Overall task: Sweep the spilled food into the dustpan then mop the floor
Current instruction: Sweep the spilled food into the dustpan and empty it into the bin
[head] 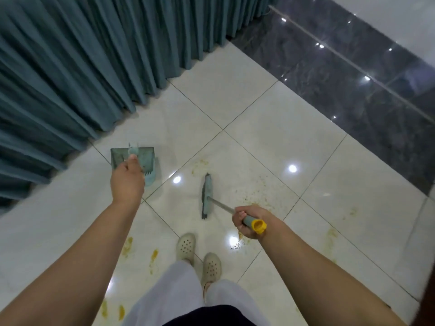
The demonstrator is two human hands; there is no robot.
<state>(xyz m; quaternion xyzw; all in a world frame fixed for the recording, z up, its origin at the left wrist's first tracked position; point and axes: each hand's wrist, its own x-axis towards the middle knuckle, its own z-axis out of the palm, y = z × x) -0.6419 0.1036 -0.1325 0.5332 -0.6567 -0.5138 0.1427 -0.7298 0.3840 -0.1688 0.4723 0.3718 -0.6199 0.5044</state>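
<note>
Dustpan [135, 161] sits on floor [259, 128] just by curtain [70, 67], contents not discernible. Left hand [127, 182] fingers wrap its upright handle. Broom [207, 196] right of dustpan, right hand [247, 222] gripping handle. Yellow food smears [256, 191] right of broom.

The left hand [127, 182] hides the dustpan's [122, 156] handle.

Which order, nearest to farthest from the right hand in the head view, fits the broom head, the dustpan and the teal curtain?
From the right hand:
1. Broom head, just ahead and to its left on the tiles.
2. Dustpan, farther left, held by the left hand.
3. Teal curtain, beyond the dustpan, along the far left.
</note>
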